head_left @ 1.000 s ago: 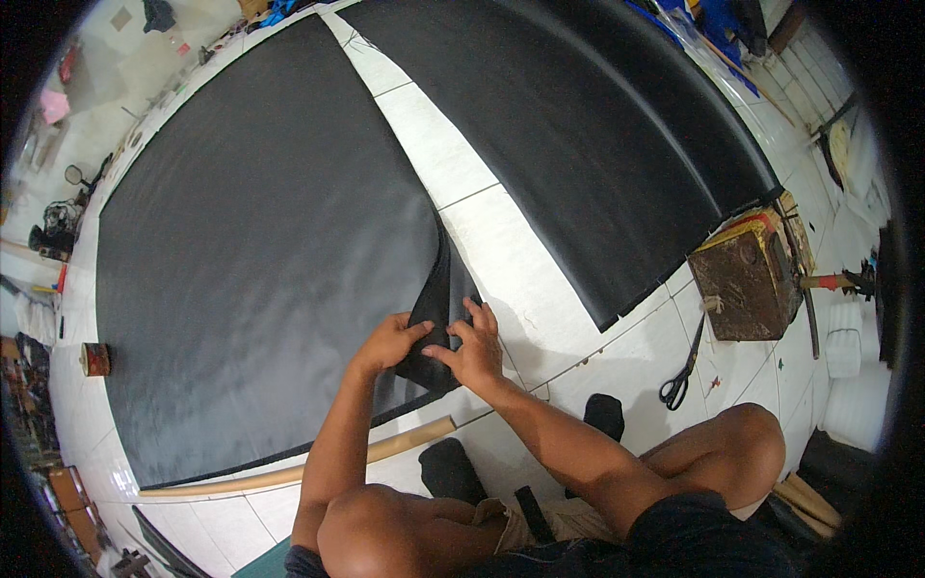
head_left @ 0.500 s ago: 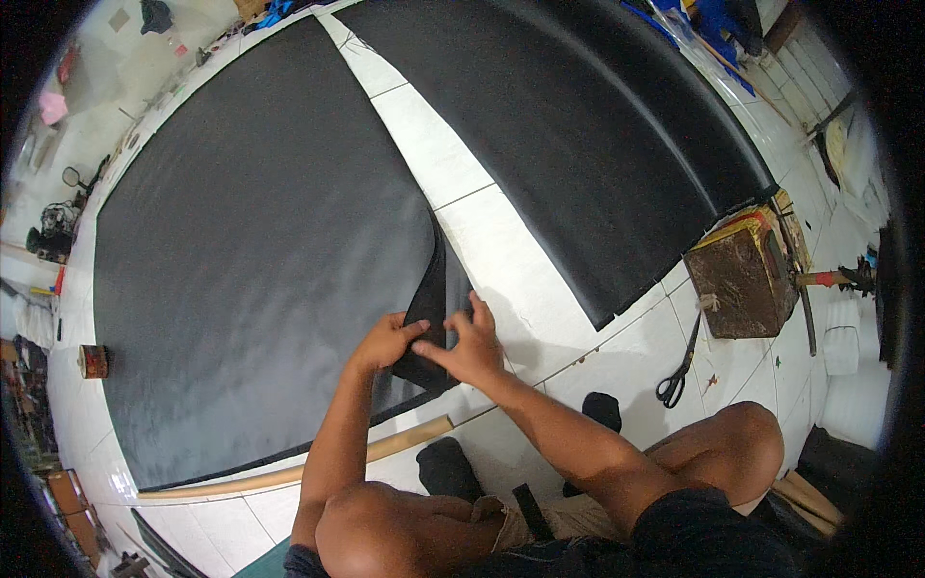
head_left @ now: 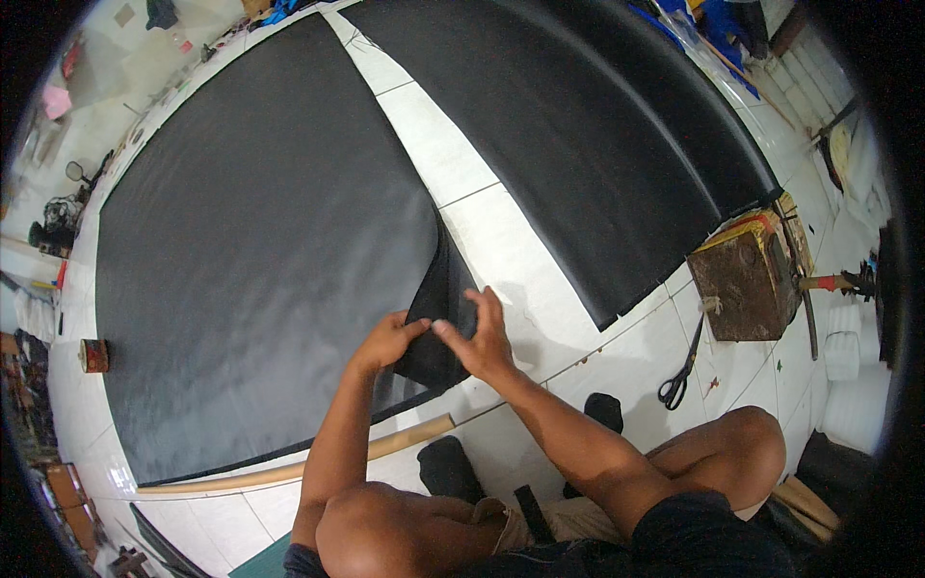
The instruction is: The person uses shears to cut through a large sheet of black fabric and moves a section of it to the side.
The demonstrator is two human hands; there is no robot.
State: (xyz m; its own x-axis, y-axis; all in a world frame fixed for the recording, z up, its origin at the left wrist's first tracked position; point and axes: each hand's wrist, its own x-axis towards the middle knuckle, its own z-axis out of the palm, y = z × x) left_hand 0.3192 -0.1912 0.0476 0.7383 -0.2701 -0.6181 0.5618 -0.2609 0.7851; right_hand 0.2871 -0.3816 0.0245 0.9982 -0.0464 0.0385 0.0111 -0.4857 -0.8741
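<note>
Black sheet (head_left: 260, 241) | partly beneath hands (head_left: 385, 342) | folded-back corner (head_left: 434, 358) between them

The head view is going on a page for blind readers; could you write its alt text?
A seated person's left hand is at the folded-back edge of a large black sheet, with the right hand open beside it. A second black sheet lies to the right on white tiles, near black-handled scissors and a brown block.
</note>
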